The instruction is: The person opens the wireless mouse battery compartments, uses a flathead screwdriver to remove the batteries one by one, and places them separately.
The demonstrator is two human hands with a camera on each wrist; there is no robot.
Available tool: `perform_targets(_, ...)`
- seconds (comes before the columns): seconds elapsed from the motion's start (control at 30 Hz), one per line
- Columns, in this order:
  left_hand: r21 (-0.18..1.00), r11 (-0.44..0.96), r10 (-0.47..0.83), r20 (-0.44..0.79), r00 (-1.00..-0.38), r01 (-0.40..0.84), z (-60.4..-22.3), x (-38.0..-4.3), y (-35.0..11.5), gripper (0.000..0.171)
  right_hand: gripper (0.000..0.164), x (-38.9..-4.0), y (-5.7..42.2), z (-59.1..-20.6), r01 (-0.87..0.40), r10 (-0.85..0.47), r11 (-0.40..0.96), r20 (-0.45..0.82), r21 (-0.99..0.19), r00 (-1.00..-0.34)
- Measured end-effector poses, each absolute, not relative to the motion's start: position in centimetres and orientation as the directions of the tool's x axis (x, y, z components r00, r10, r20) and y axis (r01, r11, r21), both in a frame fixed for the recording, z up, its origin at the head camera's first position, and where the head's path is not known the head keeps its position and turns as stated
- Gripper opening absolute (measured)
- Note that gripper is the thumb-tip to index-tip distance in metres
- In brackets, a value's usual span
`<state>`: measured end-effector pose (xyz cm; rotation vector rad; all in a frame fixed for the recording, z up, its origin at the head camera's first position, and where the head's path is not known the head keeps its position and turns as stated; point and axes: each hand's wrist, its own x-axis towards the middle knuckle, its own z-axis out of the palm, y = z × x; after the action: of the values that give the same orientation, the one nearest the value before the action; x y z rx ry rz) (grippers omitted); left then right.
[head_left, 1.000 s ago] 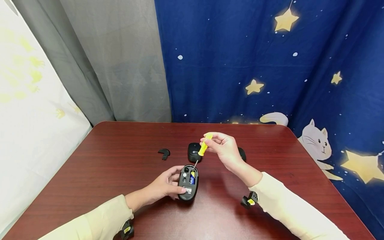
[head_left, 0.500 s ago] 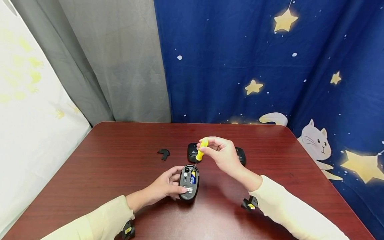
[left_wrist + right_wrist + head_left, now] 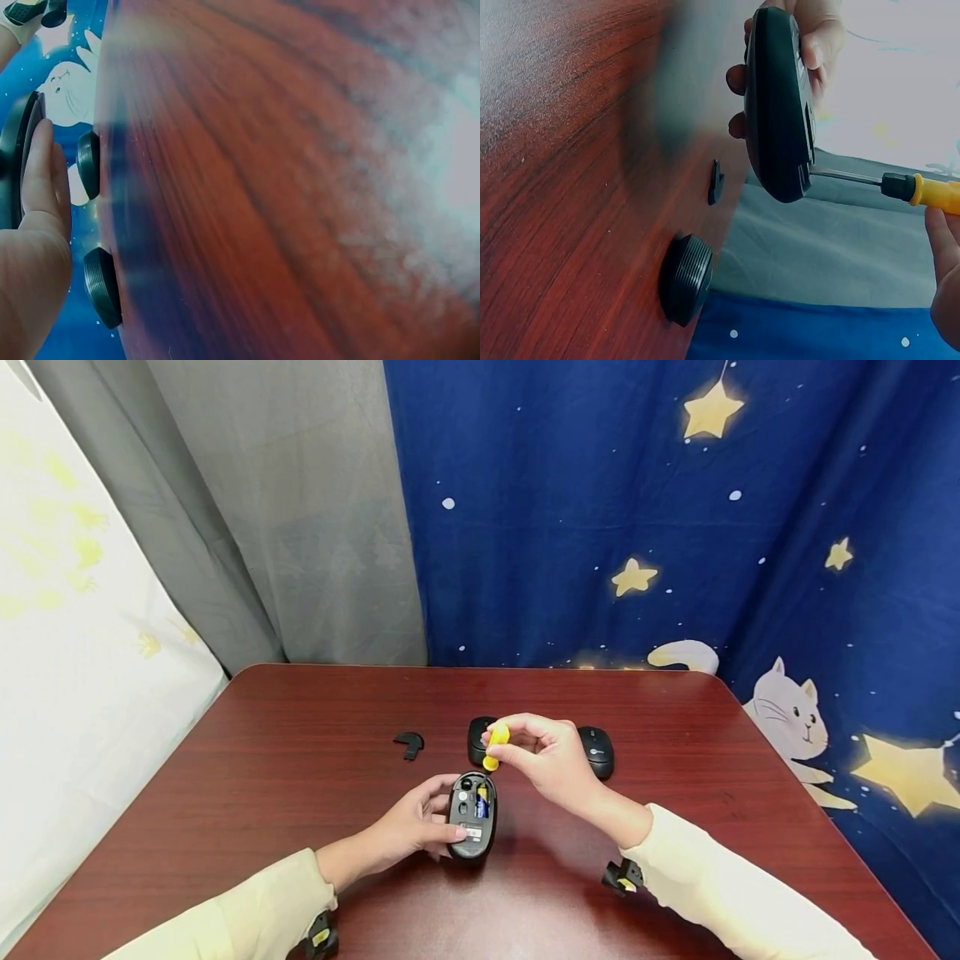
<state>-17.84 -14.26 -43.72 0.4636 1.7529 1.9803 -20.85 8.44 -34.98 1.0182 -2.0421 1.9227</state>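
My left hand (image 3: 405, 824) holds a black computer mouse (image 3: 471, 843) with its underside facing up, thumb on the label. The mouse is raised off the table in the right wrist view. A blue and yellow battery (image 3: 482, 803) lies in its uncovered compartment. My right hand (image 3: 557, 764) pinches the yellow handle of a screwdriver (image 3: 496, 747). Its metal shaft (image 3: 847, 177) reaches the compartment's far end; the tip itself is hidden inside the mouse. A small black battery cover (image 3: 410, 743) lies on the table, left of and beyond the held mouse.
Two more black mice stand on the brown table (image 3: 300, 760): one mouse (image 3: 477, 742) partly behind my right hand, the other mouse (image 3: 597, 752) to its right. Curtains hang beyond the table's back edge.
My right hand has moved down and left with the screwdriver, and its handle is now closer to the held mouse. More of the right-hand mouse shows. The left hand stays nearly still.
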Motion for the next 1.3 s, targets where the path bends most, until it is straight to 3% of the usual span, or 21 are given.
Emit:
perform_targets(0.27,0.989,-0.104,0.542,-0.029,-0.840,-0.102,-43.7,-17.8,-14.3,0.077,0.013,-20.6,8.3,-33.4,-0.540,-0.344,-0.018,0.512,-0.842,-0.787)
perform_targets(0.7,0.988,-0.115,0.544,-0.028,-0.838,-0.107,-43.4,-17.4,-14.1,0.078,0.017,-23.5,9.0,-34.5,-0.394,-0.306,-0.056,0.392,-0.917,-0.868)
perform_targets(1.3,0.984,-0.127,0.570,-0.033,-0.821,-0.128,-43.0,-17.1,-13.9,0.075,0.020,-26.2,8.9,-35.2,-0.101,-0.249,-0.095,0.122,-0.990,-0.961)
